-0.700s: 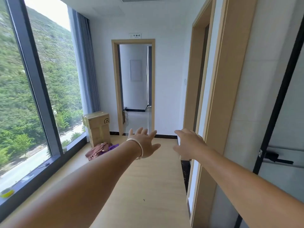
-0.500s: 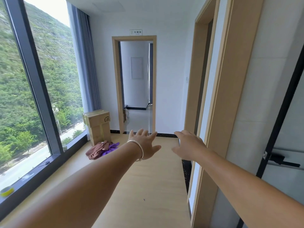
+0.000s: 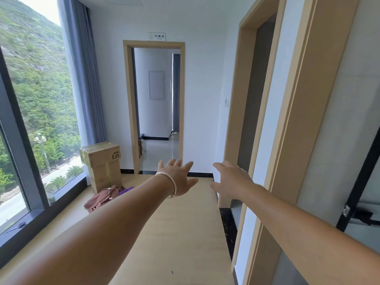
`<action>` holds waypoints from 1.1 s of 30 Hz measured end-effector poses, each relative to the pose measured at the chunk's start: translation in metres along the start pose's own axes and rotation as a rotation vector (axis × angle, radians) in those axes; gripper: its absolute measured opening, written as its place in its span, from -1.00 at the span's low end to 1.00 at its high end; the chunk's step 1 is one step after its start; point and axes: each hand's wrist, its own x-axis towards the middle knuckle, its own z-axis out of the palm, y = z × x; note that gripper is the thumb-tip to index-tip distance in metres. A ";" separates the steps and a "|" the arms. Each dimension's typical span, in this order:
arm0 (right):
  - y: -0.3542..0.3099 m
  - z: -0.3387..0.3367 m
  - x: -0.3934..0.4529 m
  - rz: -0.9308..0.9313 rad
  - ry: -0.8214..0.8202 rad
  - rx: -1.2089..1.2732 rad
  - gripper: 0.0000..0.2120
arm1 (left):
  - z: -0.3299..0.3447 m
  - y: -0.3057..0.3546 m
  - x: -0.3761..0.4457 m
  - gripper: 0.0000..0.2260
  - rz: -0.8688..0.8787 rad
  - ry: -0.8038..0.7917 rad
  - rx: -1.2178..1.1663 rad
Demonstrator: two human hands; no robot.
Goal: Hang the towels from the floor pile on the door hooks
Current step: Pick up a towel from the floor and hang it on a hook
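Note:
A small pile of towels, brown with a bit of purple, lies on the wooden floor by the window at the left, in front of a cardboard box. Both my arms stretch forward over the floor. My left hand, with a bracelet at the wrist, has its fingers spread and holds nothing; it is to the right of the pile and apart from it. My right hand is also open and empty, near the door frame on the right. No door hooks are visible.
A taped cardboard box stands against the curtain corner. A tall window runs along the left. An open doorway lies straight ahead. Wooden door frames and a black door handle line the right side.
The view has moved forward down the corridor; the towel pile, box and doorway appear closer. Both hands stay stretched out, open and empty.

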 end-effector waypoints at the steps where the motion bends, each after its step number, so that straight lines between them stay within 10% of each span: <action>1: -0.003 0.001 0.011 -0.006 0.014 -0.009 -0.34 | 0.002 -0.006 0.011 -0.40 0.003 0.000 0.001; 33: 0.128 0.067 0.433 -0.074 -0.048 0.028 -0.35 | 0.079 -0.050 0.435 -0.43 -0.027 -0.017 0.010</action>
